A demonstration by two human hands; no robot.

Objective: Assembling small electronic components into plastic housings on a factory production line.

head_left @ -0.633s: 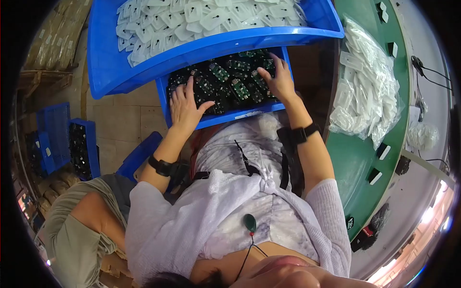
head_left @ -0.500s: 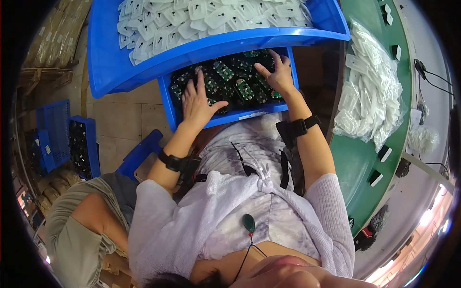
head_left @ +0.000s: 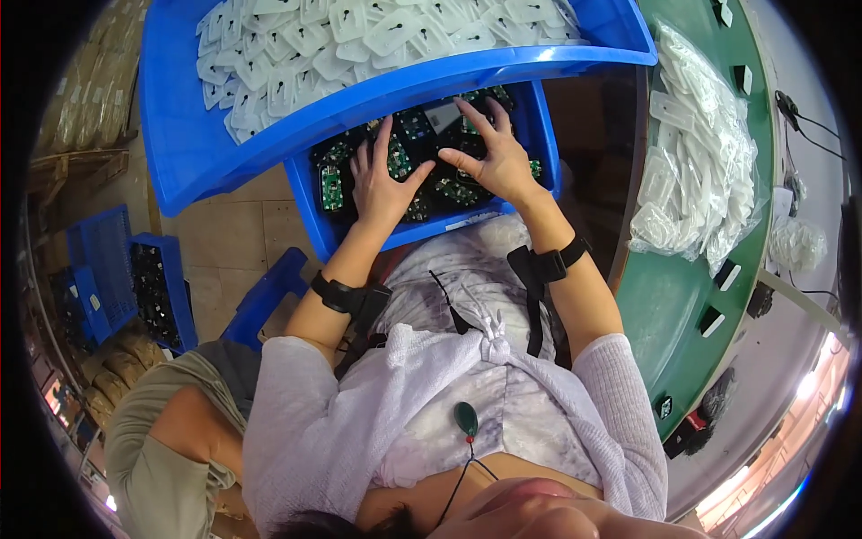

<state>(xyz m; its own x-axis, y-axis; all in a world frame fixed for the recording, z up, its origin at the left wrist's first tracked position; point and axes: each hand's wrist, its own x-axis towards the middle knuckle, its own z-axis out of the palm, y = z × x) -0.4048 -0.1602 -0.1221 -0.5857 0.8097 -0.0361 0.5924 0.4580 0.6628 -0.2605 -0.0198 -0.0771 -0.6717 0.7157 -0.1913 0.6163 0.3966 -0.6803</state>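
Both hands are down in a lower blue bin point(head_left: 549, 126) full of small green circuit boards point(head_left: 332, 187) with black parts. My left hand point(head_left: 382, 190) rests palm down on the boards with its fingers spread. Beside it, my right hand point(head_left: 499, 163) also has its fingers apart, touching boards at the bin's right half. No board is held in either hand that I can see. A grey flat piece point(head_left: 443, 115) lies among the boards near the right fingertips. The bin's far part is hidden under the upper blue bin.
Above sits a larger blue bin point(head_left: 404, 79) heaped with white translucent plastic pieces point(head_left: 386, 36). On the green work surface point(head_left: 669, 310) at right lie a clear bag point(head_left: 700, 153) of white parts and several black-and-white pieces point(head_left: 712, 322). Another person's leg point(head_left: 171, 449) and a blue crate point(head_left: 163, 292) are at left.
My hands have come closer together in the lower bin, the right one moving left and towards me. Boards have shifted, and a grey flat piece now shows among them.
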